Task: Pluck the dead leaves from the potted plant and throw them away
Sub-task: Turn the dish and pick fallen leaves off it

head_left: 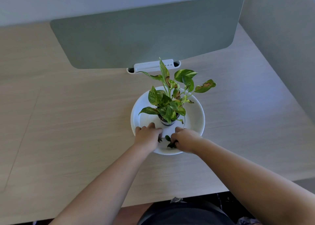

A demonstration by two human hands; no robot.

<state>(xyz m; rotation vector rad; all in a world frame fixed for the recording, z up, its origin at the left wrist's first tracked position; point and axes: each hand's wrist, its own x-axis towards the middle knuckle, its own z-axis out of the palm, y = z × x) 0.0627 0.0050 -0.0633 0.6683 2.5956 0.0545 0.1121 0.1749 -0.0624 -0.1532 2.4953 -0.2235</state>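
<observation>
Here potted plant (170, 98): brown-scorched variegated leaves; both hands pinching dark leaf scraps (168, 142).

Both hands' curled fingers hide part of the dark leaf scraps (167, 137).

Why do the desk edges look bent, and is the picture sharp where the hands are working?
Head view: the wide-angle lens bows the desk edges and the grey divider panel. Light is soft and even, with no hard glare. The potted plant is fairly crisp. The left hand, right hand and the dark leaf bits on the white dish look slightly soft.
</observation>
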